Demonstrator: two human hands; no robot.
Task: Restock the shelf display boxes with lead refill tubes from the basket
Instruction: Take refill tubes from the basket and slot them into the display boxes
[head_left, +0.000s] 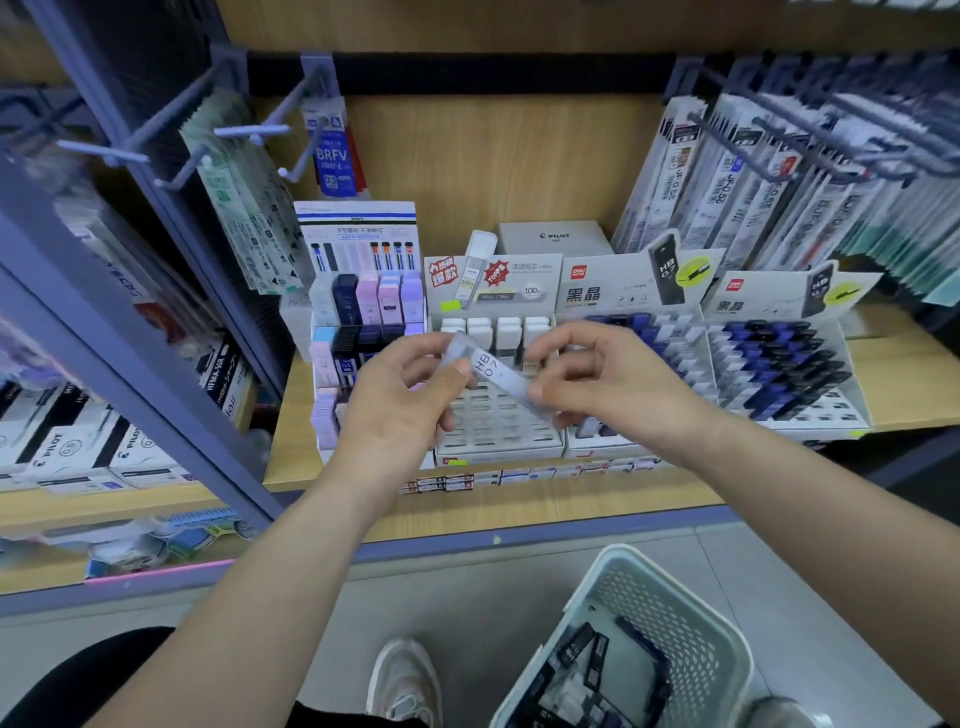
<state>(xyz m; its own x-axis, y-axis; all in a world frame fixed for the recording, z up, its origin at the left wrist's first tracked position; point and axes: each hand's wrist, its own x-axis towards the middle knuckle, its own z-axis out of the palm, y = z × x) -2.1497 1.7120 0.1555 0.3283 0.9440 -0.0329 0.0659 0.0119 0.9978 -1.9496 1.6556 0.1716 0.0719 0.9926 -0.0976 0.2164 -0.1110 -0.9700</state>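
Right now both hands — left hand (402, 400) & right hand (597, 384) — pinch one HB lead tube (498, 376) above display box (498, 441).

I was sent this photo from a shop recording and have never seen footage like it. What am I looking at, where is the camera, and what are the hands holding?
There is no machine here: a person works with two bare hands. The single picture comes from a camera worn on the person's head, looking forward and down, so the arms reach in from the bottom.

The left hand and right hand together hold one clear lead refill tube marked "HB 0.7", each gripping one end, above a wooden shelf.

On the shelf stand several display boxes: a white one right behind the hands with many empty slots, a pastel one to its left, and two with dark and blue tubes to the right. Packets hang on hooks above.

On the floor at lower right is a white basket holding more dark tubes, beside the person's shoe.
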